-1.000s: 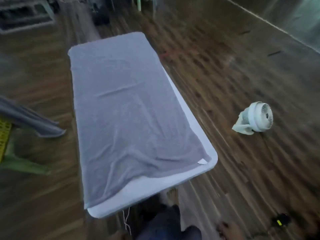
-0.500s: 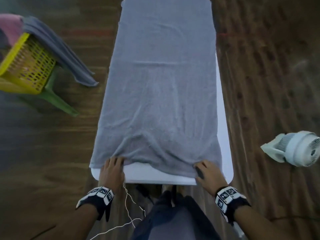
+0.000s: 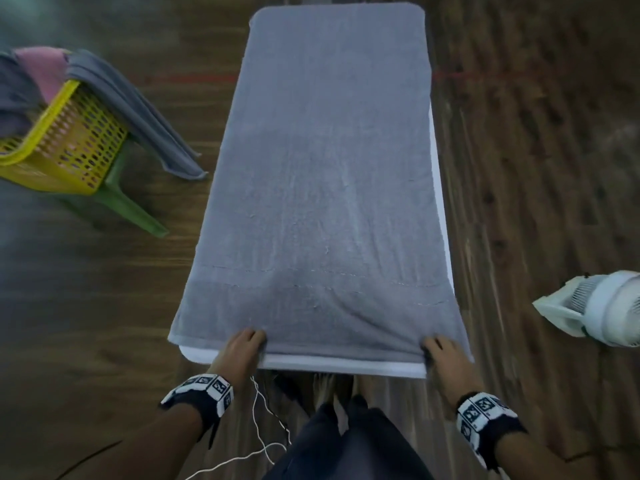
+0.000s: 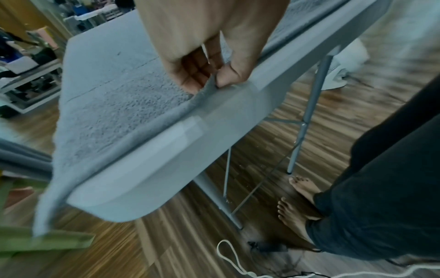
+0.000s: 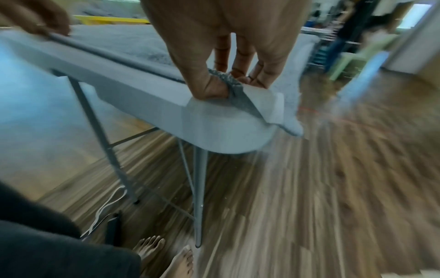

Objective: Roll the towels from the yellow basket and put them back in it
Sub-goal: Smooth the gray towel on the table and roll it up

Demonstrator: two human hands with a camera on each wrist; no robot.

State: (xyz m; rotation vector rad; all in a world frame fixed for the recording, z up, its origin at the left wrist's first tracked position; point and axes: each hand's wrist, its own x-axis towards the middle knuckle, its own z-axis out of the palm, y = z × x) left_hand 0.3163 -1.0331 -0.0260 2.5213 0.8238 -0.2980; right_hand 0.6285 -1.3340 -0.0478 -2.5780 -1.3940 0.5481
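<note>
Pinching grey towel's (image 3: 329, 188) near hem, both hands.

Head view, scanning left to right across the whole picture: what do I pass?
Yellow basket → dark grey towel draped over its rim → grey towel spread on the table → white fan.
</note>
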